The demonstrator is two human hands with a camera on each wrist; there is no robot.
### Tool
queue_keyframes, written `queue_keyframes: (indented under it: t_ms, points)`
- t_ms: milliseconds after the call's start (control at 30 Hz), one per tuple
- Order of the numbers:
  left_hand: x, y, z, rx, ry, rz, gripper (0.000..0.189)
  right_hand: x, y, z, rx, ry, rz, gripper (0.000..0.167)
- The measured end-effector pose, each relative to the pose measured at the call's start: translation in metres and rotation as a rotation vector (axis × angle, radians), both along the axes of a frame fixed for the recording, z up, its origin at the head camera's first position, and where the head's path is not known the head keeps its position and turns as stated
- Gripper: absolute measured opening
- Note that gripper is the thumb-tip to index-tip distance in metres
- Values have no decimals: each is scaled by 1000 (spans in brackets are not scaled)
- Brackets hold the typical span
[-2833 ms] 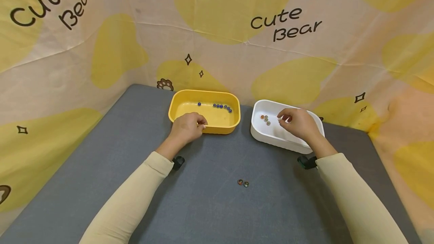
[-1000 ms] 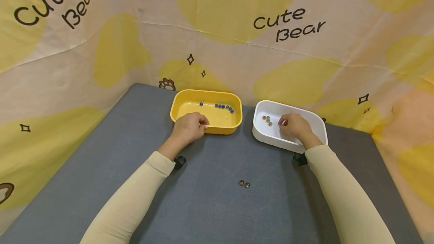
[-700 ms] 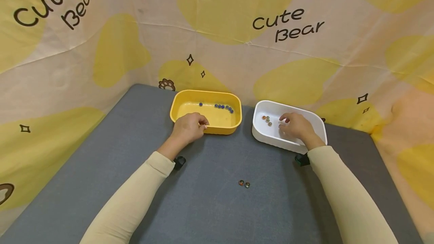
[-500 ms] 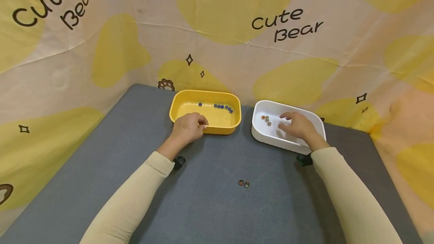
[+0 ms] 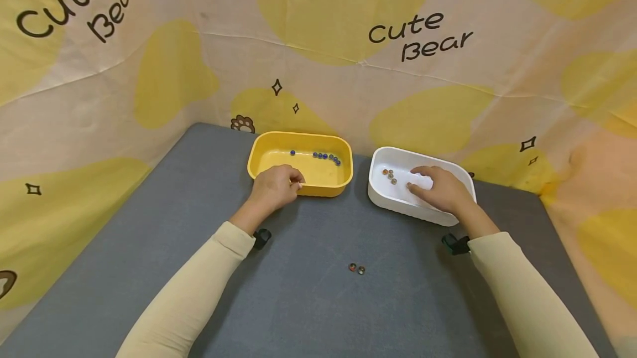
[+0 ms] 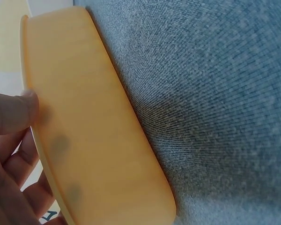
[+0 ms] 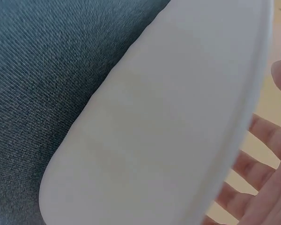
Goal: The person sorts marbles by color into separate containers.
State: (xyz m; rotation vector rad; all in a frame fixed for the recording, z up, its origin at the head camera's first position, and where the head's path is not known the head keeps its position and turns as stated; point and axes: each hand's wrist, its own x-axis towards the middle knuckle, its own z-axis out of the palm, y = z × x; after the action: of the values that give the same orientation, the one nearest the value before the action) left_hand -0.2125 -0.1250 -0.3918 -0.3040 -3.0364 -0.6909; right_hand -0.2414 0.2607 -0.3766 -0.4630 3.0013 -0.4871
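My left hand grips the near rim of a yellow plastic bin; its thumb lies on the rim, the other fingers behind the wall. Inside are several blue marbles. Over a white plastic bin hovers my right hand, thumb and forefinger spread apart with nothing visible between them. Several orange and clear marbles lie at that bin's left end; the hand hides part of its floor. In the right wrist view, the fingers extend beyond the white bin's rim.
Two dark glassy marbles sit side by side on the grey table, nearer me than the bins. A printed cloth hangs as a wall behind and at both sides.
The right thumb and forefinger, earlier pinched together with a small pale thing at their tips, have spread apart. That hand has drawn back slightly towards me. The left hand keeps its grip.
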Motion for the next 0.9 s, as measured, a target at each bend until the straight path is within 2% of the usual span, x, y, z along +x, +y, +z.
queue_keyframes:
  t_ms: [233, 500, 667, 900]
  points:
    - [-1, 0, 0, 0, -4, -4, 10, 22, -4, 9, -19, 88, 27, 47]
    - [-1, 0, 1, 8, -4, -6, 10, 50, -14, 16, -64, 250, 83, 33]
    - [-1, 0, 0, 7, -2, -3, 10, 68, -21, 19, -86, 290, 83, 31]
    - [-1, 0, 0, 13, 3, -7, 11, 89, -31, 13, -88, 358, 121, 30]
